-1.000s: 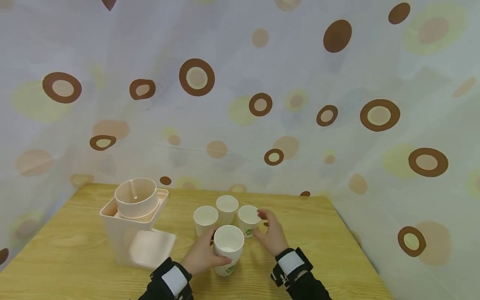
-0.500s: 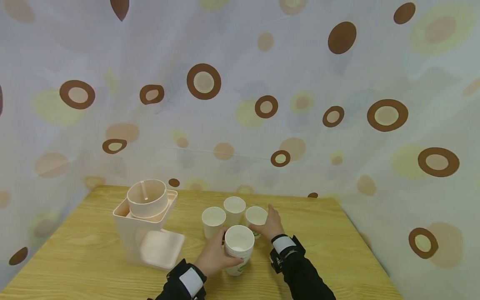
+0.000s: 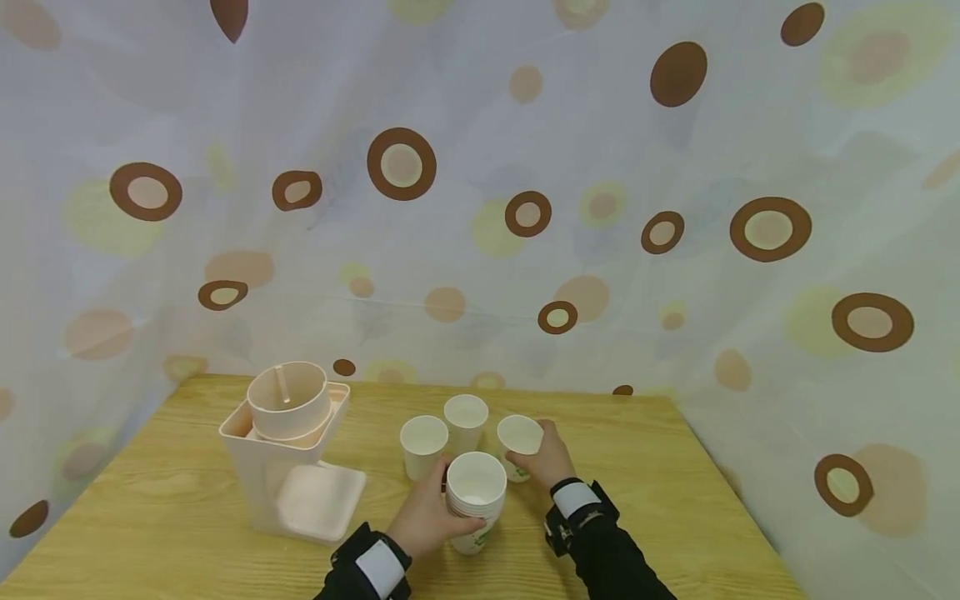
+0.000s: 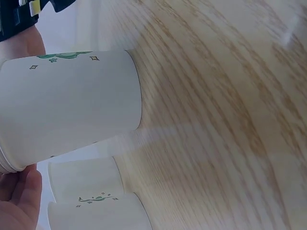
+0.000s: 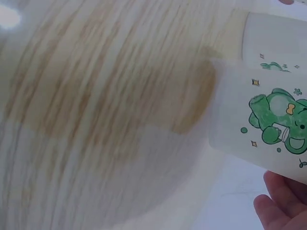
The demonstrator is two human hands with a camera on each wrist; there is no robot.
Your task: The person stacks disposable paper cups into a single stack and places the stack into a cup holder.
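In the head view my left hand grips a stack of nested white paper cups, which stands upright near the table's front. The stack looms large in the left wrist view, with fingertips curled below its rim. My right hand holds a single paper cup behind the stack, thumb on the near side and fingers on the far right. That cup shows a green cartoon bear in the right wrist view. Two more white paper cups stand upright just left of it, one at the left and one at the back.
On the left of the wooden table stands a cream bin with a round cream container in its top. A cream square lid leans at its front right. Behind hangs a patterned curtain.
My right hand has closed round the right-hand cup and moved it slightly right, away from the back cup. My left hand keeps its grip on the stack. The head view has shifted a little.
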